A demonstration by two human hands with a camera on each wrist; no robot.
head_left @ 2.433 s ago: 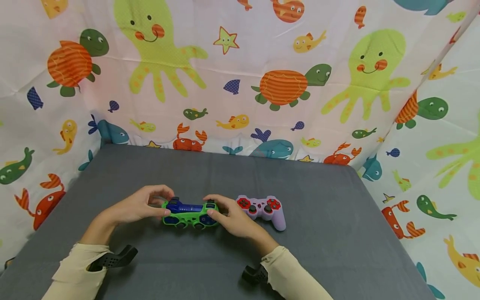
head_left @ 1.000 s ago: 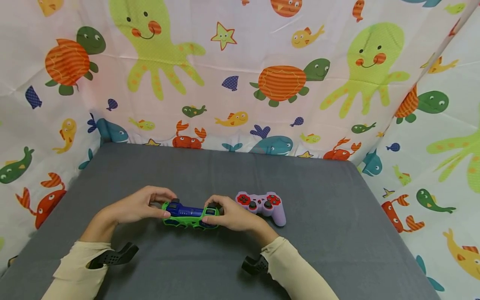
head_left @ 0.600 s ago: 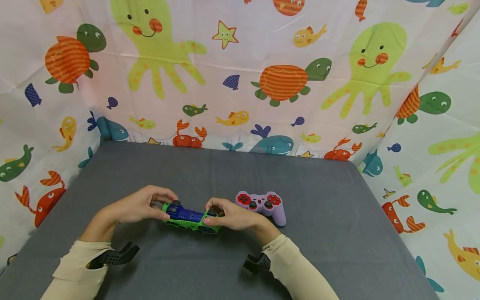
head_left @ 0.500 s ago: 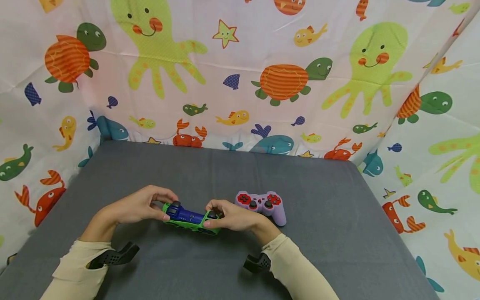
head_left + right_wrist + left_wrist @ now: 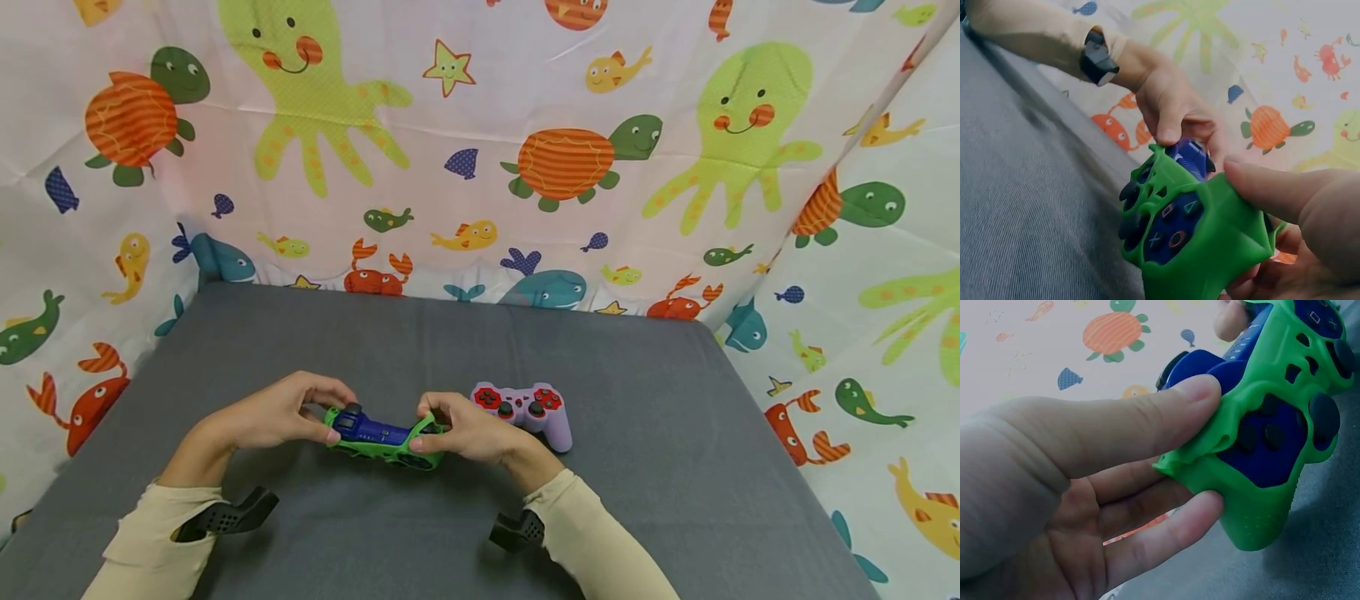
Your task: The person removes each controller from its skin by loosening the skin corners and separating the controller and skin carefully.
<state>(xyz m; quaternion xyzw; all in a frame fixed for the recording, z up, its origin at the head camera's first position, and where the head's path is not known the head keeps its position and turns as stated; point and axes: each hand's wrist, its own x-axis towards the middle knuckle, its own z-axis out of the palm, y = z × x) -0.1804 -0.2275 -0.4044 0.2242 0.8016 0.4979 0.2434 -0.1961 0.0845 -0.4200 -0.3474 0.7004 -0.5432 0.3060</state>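
A blue game controller (image 5: 382, 432) in a green silicone cover (image 5: 1257, 522) is held between both hands, its top edge facing up and its button face toward the person. My left hand (image 5: 288, 408) pinches its left end, the thumb (image 5: 1179, 403) on the cover's edge beside the bared blue shoulder. My right hand (image 5: 472, 432) pinches the cover at the right end, where a green edge stands away from the controller under the fingers. In the right wrist view the right thumb (image 5: 1266, 187) presses the cover near the symbol buttons. The fingers behind are partly hidden.
A lilac controller (image 5: 556, 429) with red button areas lies on the grey tabletop (image 5: 637, 467), just beyond the right hand. A curtain (image 5: 480, 108) printed with sea animals closes off the back and sides. Black wrist mounts (image 5: 232, 512) stick out from both sleeves.
The controller has tipped so its button face turns down and its right end sits lower. The right fingers have drawn the cover's edge up at that end. The left hand has barely moved.
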